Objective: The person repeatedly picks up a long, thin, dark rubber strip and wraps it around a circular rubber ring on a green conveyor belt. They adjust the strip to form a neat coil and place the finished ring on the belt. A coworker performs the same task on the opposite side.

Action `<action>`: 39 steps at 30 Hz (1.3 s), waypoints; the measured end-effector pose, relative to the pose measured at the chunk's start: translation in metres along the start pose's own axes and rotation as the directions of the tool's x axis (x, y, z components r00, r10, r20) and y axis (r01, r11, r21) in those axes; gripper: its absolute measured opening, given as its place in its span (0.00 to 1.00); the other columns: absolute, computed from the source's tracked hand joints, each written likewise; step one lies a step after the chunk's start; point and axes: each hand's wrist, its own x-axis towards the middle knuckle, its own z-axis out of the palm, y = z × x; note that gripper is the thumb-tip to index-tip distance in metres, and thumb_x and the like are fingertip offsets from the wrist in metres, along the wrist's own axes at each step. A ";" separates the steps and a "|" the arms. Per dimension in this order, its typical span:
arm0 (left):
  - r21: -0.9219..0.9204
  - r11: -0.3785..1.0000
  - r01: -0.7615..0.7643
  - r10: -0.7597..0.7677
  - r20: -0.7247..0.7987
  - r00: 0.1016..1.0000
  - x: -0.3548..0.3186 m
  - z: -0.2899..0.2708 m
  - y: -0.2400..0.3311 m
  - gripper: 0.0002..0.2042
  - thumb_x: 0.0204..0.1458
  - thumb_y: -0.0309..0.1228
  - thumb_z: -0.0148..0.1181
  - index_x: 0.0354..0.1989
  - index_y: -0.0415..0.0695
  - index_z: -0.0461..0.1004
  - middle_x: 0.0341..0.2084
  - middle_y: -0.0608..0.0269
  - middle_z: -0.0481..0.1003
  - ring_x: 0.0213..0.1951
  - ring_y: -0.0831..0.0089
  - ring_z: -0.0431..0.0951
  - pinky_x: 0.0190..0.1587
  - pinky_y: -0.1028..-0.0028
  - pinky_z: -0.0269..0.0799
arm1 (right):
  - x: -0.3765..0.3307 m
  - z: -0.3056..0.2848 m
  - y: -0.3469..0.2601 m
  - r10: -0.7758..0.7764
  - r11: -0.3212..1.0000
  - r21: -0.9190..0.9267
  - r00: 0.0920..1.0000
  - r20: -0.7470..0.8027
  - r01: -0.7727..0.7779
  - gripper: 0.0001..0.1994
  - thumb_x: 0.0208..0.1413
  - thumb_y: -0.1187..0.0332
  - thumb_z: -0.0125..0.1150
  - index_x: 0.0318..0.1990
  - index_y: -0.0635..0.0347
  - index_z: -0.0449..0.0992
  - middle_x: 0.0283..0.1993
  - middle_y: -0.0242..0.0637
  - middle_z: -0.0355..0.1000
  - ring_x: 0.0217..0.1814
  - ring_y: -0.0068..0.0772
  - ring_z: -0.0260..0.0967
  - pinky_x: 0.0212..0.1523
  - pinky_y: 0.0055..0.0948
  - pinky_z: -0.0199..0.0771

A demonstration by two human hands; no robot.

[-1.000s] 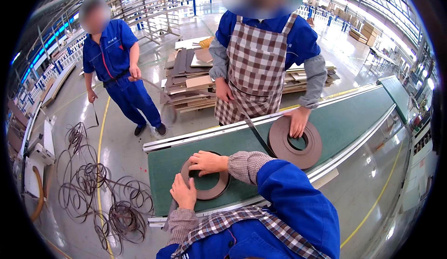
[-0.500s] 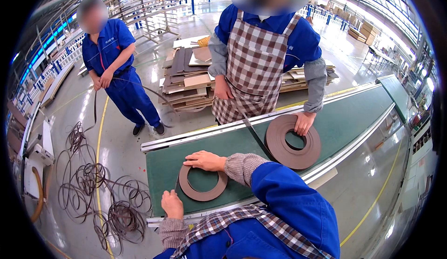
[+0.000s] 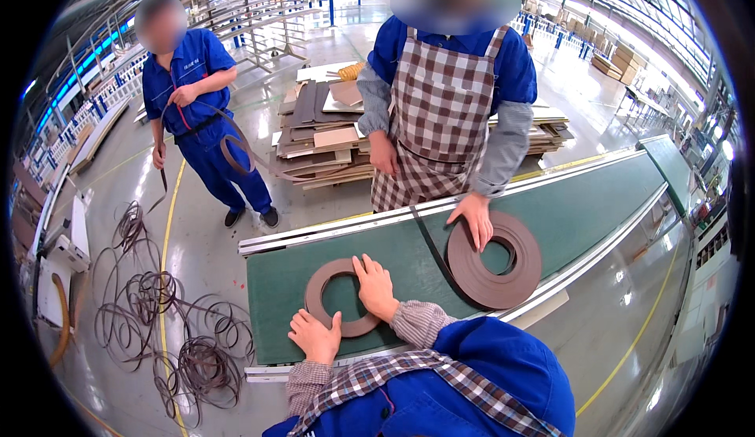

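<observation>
— Bright factory space is stretching away beyond the left hand [image 3: 316,336] and right hand [image 3: 377,288], and a stack of boards [image 3: 326,126] is sitting past the far side of the green desk [image 3: 590,193]. From the head view, what are you making out closest to them?

— Both hands are flanking a smaller brown coil [image 3: 315,291], which is lying flat on the desk right by them. The left is resting at its near left rim, fingers spread; the right is covering part of its right side, fingers also apart. How hard they are pressing, I'm not able to tell.

— So how much is looking finished?

— Two rings are lying wound, I'd judge: that one, and a larger brown coil [image 3: 470,268] to the right of the hands. A co-worker's hand [image 3: 473,215] is resting on it, and a strip [image 3: 429,240] is running from beside its left rim to the desk edge across from the hands.

— And what is remaining?

— Plenty of loose band [image 3: 208,370] is lying tangled on the floor [image 3: 212,256] left of the hands, not yet coiled. Beyond it, another co-worker [image 3: 189,75] is holding up a length. Whether any of it is joining the smaller coil, I'm not seeing.
</observation>
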 end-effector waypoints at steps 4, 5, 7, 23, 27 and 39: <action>-0.003 1.000 -0.017 0.017 0.056 0.998 0.011 -0.005 -0.004 0.28 0.46 0.42 0.64 0.45 0.29 0.65 0.42 0.46 0.65 0.47 0.49 0.65 0.47 0.54 0.64 | -0.029 -0.026 -0.006 0.041 0.996 -0.087 0.957 0.286 -0.016 0.35 0.47 0.63 0.63 0.64 0.62 0.59 0.61 0.58 0.60 0.59 0.52 0.63 0.52 0.47 0.65; -0.020 1.000 -0.021 0.022 0.077 0.997 0.014 0.000 -0.009 0.27 0.45 0.38 0.65 0.45 0.29 0.65 0.41 0.46 0.65 0.47 0.49 0.65 0.47 0.55 0.64 | -0.026 -0.060 -0.016 0.084 0.996 -0.072 0.886 0.457 -0.058 0.37 0.47 0.61 0.65 0.64 0.63 0.58 0.61 0.60 0.59 0.59 0.53 0.62 0.53 0.48 0.64; -0.063 0.990 -0.129 0.133 0.075 0.988 0.018 0.008 -0.016 0.24 0.43 0.32 0.66 0.45 0.30 0.65 0.42 0.47 0.64 0.47 0.50 0.65 0.48 0.58 0.66 | -0.025 -0.079 -0.016 0.032 0.998 -0.068 0.863 0.505 0.003 0.40 0.45 0.57 0.67 0.64 0.64 0.57 0.61 0.62 0.58 0.61 0.54 0.60 0.54 0.51 0.62; -0.154 -0.021 -0.988 0.978 0.200 -0.051 0.097 0.014 0.053 0.16 0.49 0.28 0.50 0.46 0.43 0.76 0.49 0.54 0.73 0.54 0.59 0.71 0.60 0.63 0.63 | -0.003 -0.088 0.015 -0.543 0.754 0.523 0.825 0.154 0.399 0.45 0.41 0.67 0.64 0.69 0.63 0.49 0.68 0.52 0.53 0.69 0.52 0.54 0.66 0.44 0.55; -0.326 -0.217 -0.920 0.922 0.242 -0.303 0.087 0.031 0.082 0.14 0.49 0.25 0.49 0.43 0.40 0.76 0.50 0.56 0.72 0.54 0.59 0.71 0.58 0.68 0.66 | 0.002 -0.100 0.049 -0.669 0.619 0.711 0.698 0.255 0.334 0.43 0.38 0.69 0.59 0.68 0.62 0.52 0.67 0.52 0.57 0.67 0.51 0.56 0.67 0.43 0.54; 0.058 -0.227 -0.972 0.973 0.056 -0.224 0.034 0.027 0.082 0.15 0.51 0.28 0.50 0.47 0.36 0.69 0.40 0.53 0.71 0.50 0.62 0.72 0.53 0.70 0.69 | 0.036 -0.115 0.073 -0.803 0.516 0.620 0.083 0.589 0.592 0.56 0.32 0.59 0.77 0.69 0.57 0.47 0.64 0.49 0.61 0.66 0.49 0.59 0.70 0.47 0.50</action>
